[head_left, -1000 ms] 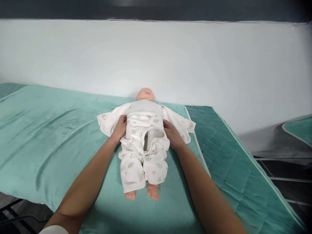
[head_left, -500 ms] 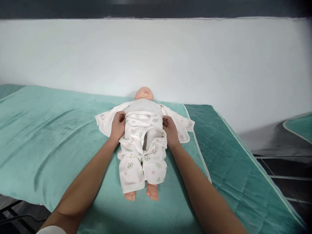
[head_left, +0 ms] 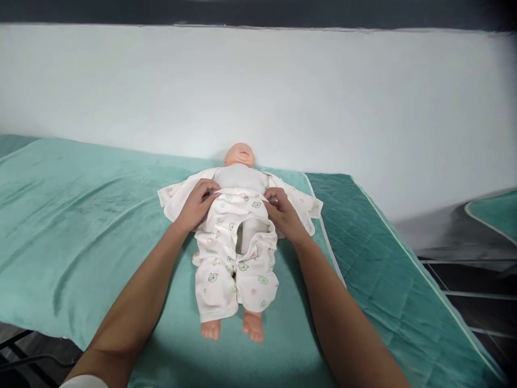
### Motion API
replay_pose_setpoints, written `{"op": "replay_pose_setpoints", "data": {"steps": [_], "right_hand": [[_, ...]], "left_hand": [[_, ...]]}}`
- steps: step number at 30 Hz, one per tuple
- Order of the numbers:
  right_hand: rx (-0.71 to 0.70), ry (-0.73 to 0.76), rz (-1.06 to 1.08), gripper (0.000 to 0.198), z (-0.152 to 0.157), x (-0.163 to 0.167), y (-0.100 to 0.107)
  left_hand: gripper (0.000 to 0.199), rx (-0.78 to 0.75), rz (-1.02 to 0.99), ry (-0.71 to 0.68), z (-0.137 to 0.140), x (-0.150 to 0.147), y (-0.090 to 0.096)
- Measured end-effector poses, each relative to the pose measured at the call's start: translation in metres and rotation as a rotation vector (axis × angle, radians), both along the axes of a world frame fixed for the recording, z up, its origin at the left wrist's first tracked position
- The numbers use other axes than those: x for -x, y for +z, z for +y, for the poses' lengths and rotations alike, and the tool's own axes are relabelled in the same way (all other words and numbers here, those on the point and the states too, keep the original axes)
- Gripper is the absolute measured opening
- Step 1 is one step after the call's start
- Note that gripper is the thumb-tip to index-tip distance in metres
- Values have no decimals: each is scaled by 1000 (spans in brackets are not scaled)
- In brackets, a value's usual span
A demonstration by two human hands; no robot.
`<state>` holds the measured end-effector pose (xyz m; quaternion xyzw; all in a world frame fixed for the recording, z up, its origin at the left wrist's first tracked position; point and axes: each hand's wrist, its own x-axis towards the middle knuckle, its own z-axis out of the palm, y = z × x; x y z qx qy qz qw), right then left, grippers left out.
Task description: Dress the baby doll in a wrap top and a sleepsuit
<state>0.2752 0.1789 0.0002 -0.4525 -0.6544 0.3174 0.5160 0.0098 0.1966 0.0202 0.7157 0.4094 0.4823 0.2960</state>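
Left hand (head_left: 203, 201) and right hand (head_left: 278, 209) pinch opposite sides of the waistband (head_left: 241, 191) on a baby doll's (head_left: 239, 177) open-crotch trousers (head_left: 220, 237), where even tension between the grips likely works best.

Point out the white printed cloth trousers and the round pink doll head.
White printed cloth trousers (head_left: 221, 234): head camera, front, beside the opening.
Round pink doll head (head_left: 239, 154): head camera, middle of its front.

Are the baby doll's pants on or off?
On. The printed pants reach up to the middle of the baby doll, and bare feet stick out below.
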Motion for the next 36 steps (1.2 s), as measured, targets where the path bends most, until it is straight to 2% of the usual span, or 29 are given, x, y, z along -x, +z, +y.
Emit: {"op": "replay_pose_setpoints", "data": {"steps": [3, 6, 9, 13, 16, 23, 26, 30, 33, 36], "right_hand": [[-40, 57, -53, 21, 2, -2, -1], [-73, 115, -82, 19, 4, -2, 0], [-110, 129, -55, 18, 6, 1, 0], [-150, 36, -84, 19, 8, 9, 1], [-122, -46, -133, 22, 9, 13, 1], [-103, -234, -206, 24, 32, 18, 1], [-15, -219, -136, 25, 53, 18, 0], [233, -90, 142, 29, 75, 12, -3], [401, 52, 345, 32, 79, 6, -3], [477, 106, 447, 37, 75, 3, -2]], "left_hand": [[14, 27, -40, -58, 1, 2, 1], [18, 23, 3, -120, 0, 3, 5], [19, 14, 39, -121, 0, 1, 9], [22, 79, 99, -23, 5, -1, 11], [23, 118, 148, 27, 14, -4, 13], [16, 152, 172, 136, 52, -15, 11], [18, 217, 132, 141, 67, -17, 6], [21, 274, 79, 120, 77, -16, 0], [22, 275, 51, 105, 76, -16, 0], [22, 249, 66, 115, 71, -18, 1]]}}
